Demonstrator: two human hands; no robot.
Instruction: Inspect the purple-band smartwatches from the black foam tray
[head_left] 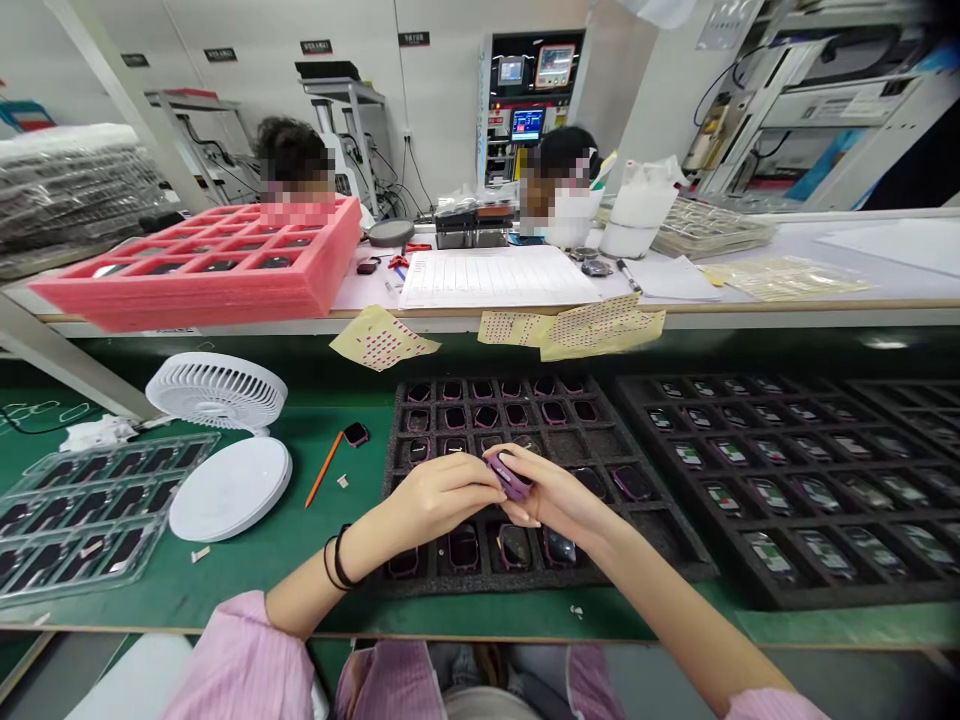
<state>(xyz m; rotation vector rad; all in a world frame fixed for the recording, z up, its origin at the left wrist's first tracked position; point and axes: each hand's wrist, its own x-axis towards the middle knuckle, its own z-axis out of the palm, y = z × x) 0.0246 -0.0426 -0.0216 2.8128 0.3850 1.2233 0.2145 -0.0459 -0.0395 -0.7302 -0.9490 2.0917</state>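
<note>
My left hand (442, 492) and my right hand (559, 497) meet over a black foam tray (397, 440) of smartwatch bodies. Both pinch one purple watch body (510, 477) between their fingertips, just above the tray's middle rows. The tray's cells hold several more purple and dark watch bodies (465, 545). A black band circles my left wrist. Pink sleeves cover both upper arms.
A second black tray (787, 480) with screened parts lies to the right. At left: a white desk fan (217, 395), a clear plastic tray (67, 510), an orange pencil (324, 468), a loose watch (355, 434). Pink foam trays (210, 265) and papers sit on the raised shelf; two people work behind it.
</note>
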